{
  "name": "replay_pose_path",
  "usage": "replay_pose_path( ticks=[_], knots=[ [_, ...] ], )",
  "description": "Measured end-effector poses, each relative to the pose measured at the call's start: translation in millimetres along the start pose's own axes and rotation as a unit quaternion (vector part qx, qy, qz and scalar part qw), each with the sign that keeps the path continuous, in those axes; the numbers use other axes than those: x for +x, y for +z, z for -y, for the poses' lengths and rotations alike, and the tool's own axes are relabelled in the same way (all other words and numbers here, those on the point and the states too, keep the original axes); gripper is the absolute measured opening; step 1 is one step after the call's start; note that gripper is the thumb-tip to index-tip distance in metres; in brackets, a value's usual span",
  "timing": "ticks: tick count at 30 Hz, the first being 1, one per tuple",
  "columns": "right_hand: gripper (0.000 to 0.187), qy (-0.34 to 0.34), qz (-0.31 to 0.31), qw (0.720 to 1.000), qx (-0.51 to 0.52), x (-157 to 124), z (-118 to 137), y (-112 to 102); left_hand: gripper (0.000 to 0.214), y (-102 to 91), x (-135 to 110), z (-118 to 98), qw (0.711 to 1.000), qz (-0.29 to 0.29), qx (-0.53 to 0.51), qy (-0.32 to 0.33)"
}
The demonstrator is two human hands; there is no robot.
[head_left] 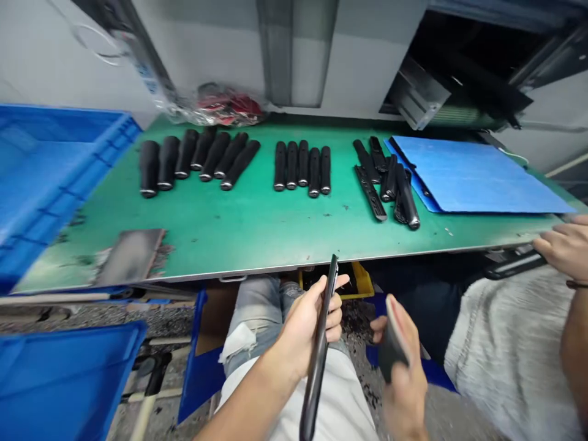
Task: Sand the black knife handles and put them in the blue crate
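Below the green worktop (257, 226)'s front edge, my left hand (301, 334) grasps a slim glossy black rod (318, 349), stiff-looking, best held mid-shaft. My right hand (400, 373) clenches a short black tan-ended handle (392, 355), probably light but slippery.

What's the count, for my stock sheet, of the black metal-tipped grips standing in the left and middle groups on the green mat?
Left group of black grips: 7
Middle group of black grips: 5
Total: 12

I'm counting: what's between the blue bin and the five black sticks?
Seven black cylinders lie there on the green table, in the head view.
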State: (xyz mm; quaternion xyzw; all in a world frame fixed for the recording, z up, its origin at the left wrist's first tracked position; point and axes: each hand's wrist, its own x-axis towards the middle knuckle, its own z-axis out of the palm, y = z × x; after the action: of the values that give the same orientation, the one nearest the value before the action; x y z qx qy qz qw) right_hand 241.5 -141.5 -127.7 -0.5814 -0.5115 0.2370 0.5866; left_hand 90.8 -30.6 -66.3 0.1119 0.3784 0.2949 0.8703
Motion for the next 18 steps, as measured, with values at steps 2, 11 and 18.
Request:
replay_pose_path(
  ticks=[2,11,18],
  knots=[
    [0.031,-0.265,0.108,0.954,-0.083,-8.7,40.5,11.9,0.042,-0.1,-28.9,-7.8,0.995,0.007,-0.094,0.023],
    [0.031,-0.350,0.209,0.896,-0.175,166.3,82.0,49.1,0.047,-26.3,-117.7,-12.4,0.991,0.101,-0.063,0.054],
    [0.037,-0.214,0.228,0.938,-0.148,106.0,89.9,50.8,0.017,-50.9,-110.4,-58.1,0.945,0.018,-0.314,0.084]
  ],
)
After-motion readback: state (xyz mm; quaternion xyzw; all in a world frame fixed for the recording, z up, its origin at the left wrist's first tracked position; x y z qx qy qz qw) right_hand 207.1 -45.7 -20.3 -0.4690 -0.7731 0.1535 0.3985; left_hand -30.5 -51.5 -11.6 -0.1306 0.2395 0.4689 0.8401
